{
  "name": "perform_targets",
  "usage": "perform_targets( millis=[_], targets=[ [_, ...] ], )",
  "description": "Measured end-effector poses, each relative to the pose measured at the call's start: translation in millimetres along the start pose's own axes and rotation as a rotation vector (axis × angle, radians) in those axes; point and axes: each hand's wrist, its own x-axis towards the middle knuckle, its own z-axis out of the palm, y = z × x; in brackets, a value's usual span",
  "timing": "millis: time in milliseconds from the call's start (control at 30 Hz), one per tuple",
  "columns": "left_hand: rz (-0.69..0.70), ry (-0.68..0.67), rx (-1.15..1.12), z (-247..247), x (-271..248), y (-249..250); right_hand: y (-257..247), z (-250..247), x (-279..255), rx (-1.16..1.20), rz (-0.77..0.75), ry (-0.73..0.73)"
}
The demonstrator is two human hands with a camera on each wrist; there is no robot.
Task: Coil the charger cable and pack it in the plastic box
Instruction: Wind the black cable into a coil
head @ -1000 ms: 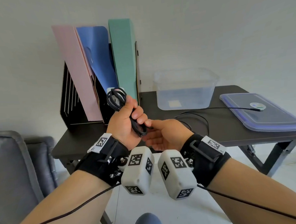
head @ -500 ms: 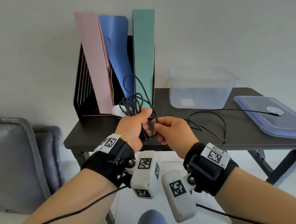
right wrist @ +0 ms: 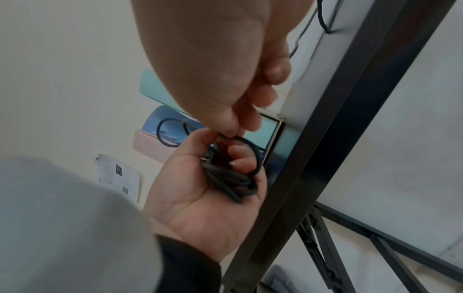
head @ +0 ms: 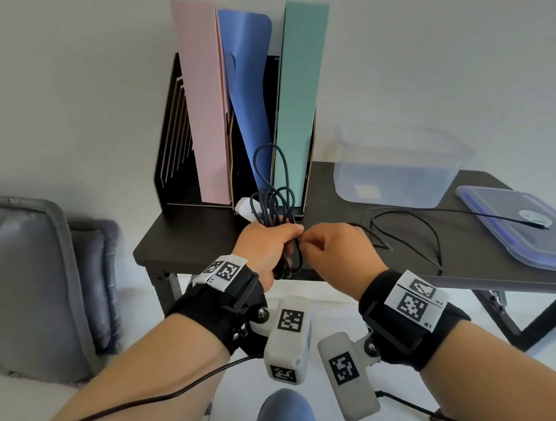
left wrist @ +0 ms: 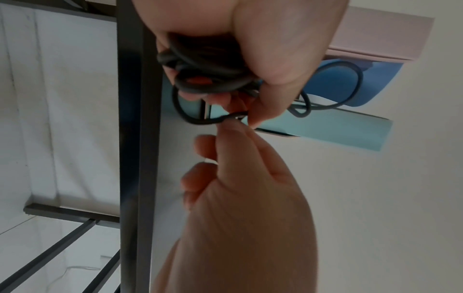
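The black charger cable [head: 272, 191] is partly coiled, its loops standing above my left hand [head: 285, 242], which grips the bundle in a fist just off the table's front edge. A white plug [head: 244, 209] sticks out at the left of the coil. My right hand [head: 308, 246] pinches the cable right beside the left thumb. In the left wrist view my fingers curl round the coil [left wrist: 208, 79]; in the right wrist view the coil [right wrist: 230, 178] lies in the left palm. The cable's loose part [head: 408, 231] trails right across the table. The clear plastic box [head: 399, 199] stands open at the back right.
The box's lid [head: 532, 243] lies at the table's right end with the cable's tip on it. A black file rack [head: 171, 145] with pink, blue and green folders stands at the back left. A grey sofa [head: 30, 274] is left of the dark table [head: 191, 245].
My right hand has come up from below the left hand to its thumb side and fed in more cable. The loops above the left fist are taller and looser.
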Motion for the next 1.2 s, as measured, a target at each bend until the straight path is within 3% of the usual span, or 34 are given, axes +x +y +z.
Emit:
perform_targets(
  millis=[100,233,333,467,533,600,733,900,1033,1200],
  targets=[
    [0.009,-0.027,0.05,-3.5,2.9,-0.7,2.3,2.0,2.3,0.083,0.087,0.133],
    [0.022,-0.086,0.125,-7.3,10.7,-2.9,5.7,3.8,10.5,-0.112,0.111,-0.024],
    [0.026,-0.128,0.122,-8.2,13.9,-1.1,10.3,2.7,13.6,-0.146,0.135,-0.035],
    [0.034,0.031,0.014,-3.3,23.4,-2.8,21.3,-2.8,15.8,-0.187,0.158,-0.07],
    [-0.015,0.13,-0.18,-5.2,33.1,-2.5,27.2,-2.2,13.3,-0.225,0.162,-0.151],
    [-0.047,0.145,-0.35,-9.5,40.2,-1.4,32.0,-0.4,8.4,-0.208,0.162,-0.17],
    [-0.03,-0.016,-0.4,-8.9,40.5,-6.5,34.1,2.8,6.8,-0.128,0.174,-0.089],
    [0.013,-0.112,-0.417,-13.8,36.8,-9.1,24.7,10.9,18.7,-0.185,0.179,-0.118],
    [0.12,-0.204,-0.233,-11.3,31.2,-11.5,14.0,17.3,29.7,-0.152,0.163,-0.124],
    [0.116,-0.3,-0.099,-15.1,32.8,-11.4,15.1,23.9,40.1,-0.047,0.197,-0.148]
  ],
)
